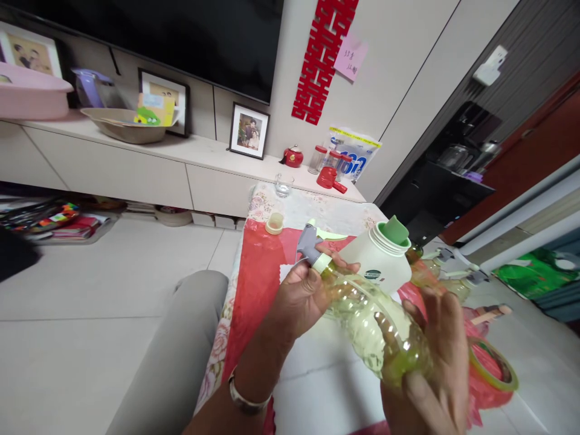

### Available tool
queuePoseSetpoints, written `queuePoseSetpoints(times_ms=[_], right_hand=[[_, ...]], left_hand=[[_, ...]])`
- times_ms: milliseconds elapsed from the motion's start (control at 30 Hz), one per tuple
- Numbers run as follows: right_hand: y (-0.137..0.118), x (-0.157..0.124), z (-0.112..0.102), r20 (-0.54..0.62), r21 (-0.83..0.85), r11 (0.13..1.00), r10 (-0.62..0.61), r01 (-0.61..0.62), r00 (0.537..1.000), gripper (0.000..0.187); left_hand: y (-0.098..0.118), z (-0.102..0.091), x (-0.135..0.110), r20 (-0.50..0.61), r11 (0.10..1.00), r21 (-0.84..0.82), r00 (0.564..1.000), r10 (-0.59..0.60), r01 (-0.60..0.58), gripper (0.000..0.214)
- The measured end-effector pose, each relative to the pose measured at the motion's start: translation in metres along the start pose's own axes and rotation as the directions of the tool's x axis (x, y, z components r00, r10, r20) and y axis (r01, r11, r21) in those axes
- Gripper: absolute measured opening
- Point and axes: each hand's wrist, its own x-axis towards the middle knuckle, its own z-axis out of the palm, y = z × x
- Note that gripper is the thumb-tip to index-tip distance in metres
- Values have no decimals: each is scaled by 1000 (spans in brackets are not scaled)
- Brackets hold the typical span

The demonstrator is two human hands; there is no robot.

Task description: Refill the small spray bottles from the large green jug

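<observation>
A clear yellow-green spray bottle point(367, 320) lies tilted across both my hands, its grey trigger head point(309, 241) pointing up and left. My left hand point(308, 296) is closed round its neck, just under the pale green collar. Round the base end wraps my right hand point(432, 362), slightly blurred. The bottle looks see-through, and I cannot tell whether liquid is in it. Right behind it stands a large white jug point(378, 260), uncapped, with a green piece in its mouth. A pale cap point(274, 223) rests on the red sheet to the left.
More spray bottles point(462, 283) stand to the right, near a roll of tape point(493, 365). A glass mug point(284, 184) is at the table's far end. Beyond it, a low cabinet point(217, 157) carries framed photos, basins and red items.
</observation>
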Motion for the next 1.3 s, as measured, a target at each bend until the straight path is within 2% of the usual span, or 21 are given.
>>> queuePoseSetpoints(times_ms=[100,167,233,333,433,533,633,700,767,800,867,967,1033,1100,1167,1200,1233,1267,1300], right_hand=[[0,-2,5,-33,-30,988,-151,150,988,79],[3,-1,9,-101,-11,976,-219,219,970,65],[7,1,9,-155,-40,972,-237,233,959,47],[5,4,3,-91,-27,995,-101,99,991,40],[-8,6,-3,81,25,997,67,-69,995,54],[-18,3,-6,140,-80,994,89,-78,986,74],[-16,0,-10,102,-134,988,93,-79,990,81],[-11,1,-15,109,-56,976,217,-212,970,88],[-7,4,-20,160,45,925,367,-378,917,96],[-6,5,-22,176,62,907,401,-416,899,97],[-6,4,-24,157,0,932,358,-363,920,96],[-7,-2,-25,92,-206,968,167,-145,982,98],[-7,-5,-24,72,-272,956,131,-107,989,99],[-7,-5,-23,85,-172,959,241,-224,967,96],[-8,-3,-21,160,38,904,415,-426,896,96],[-9,-2,-20,205,123,858,470,-499,858,96],[-10,-2,-19,227,162,832,492,-531,840,96],[-11,-3,-18,219,152,844,479,-515,850,95],[-11,-4,-18,190,102,885,431,-454,882,94]], left_hand=[[1,-1,0,-29,1000,-19,1000,0,0,30],[2,-1,0,-22,1000,-4,1000,4,-4,28],[2,-2,0,-4,1000,21,1000,9,-9,26],[0,-3,1,11,998,54,1000,12,-13,27],[-1,-4,2,10,998,63,1000,4,-5,27],[1,-4,2,11,998,63,1000,2,-2,24],[3,-3,1,28,998,56,1000,0,-1,25],[3,-1,0,34,998,59,999,-17,15,26],[1,-1,0,30,997,68,999,-26,24,29],[-1,0,0,22,997,71,999,-28,27,30],[-3,0,1,2,997,72,1000,-27,27,30],[-3,0,2,-13,998,64,999,-30,30,27],[-1,0,1,-3,998,55,1000,-28,29,27],[0,1,1,16,998,56,999,-32,31,29],[0,2,0,32,998,61,999,-35,33,30],[0,2,0,36,998,61,999,-33,31,30],[0,3,0,35,998,57,999,-30,28,30],[-1,3,0,28,999,49,999,-25,23,30],[-2,3,1,17,999,40,1000,-21,21,29]])
